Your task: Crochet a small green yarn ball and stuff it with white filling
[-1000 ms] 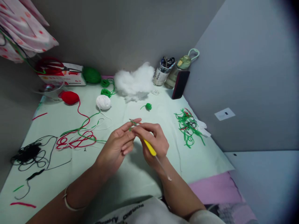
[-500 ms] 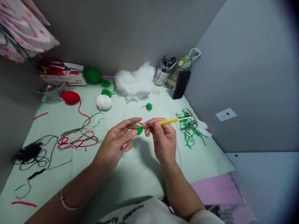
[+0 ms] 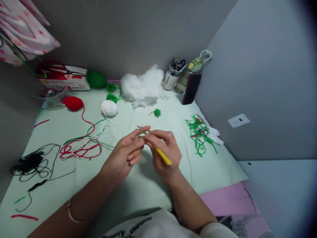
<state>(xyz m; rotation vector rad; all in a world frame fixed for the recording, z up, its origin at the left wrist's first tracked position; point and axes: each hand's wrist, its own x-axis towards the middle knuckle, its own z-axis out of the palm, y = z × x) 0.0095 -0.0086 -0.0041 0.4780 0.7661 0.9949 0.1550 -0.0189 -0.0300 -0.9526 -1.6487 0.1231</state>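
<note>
My left hand (image 3: 130, 150) is closed on a small green crochet piece, now almost hidden behind the fingers. A strand of green yarn (image 3: 142, 131) lies at its raised index finger. My right hand (image 3: 167, 150) grips a crochet hook (image 3: 163, 156) by its yellow handle, which points down toward me. The hook's metal tip meets the work at the left fingertips, and both hands touch there. Just beyond them on the table sits a small green crocheted ball (image 3: 157, 112) with a loose tail.
White stuffing (image 3: 142, 86), a white yarn ball (image 3: 109, 108), a red one (image 3: 73, 103) and a green one (image 3: 96, 79) stand behind. Tangled yarn (image 3: 81, 148) and black yarn (image 3: 29, 162) lie left. Green scraps (image 3: 201, 134) are right; a phone (image 3: 192, 89) leans on a bottle (image 3: 182, 82).
My right hand has moved left to the left fingertips. The hook has swung round: its handle now points down toward me, where before it lay to the right. The crochet piece is now covered.
</note>
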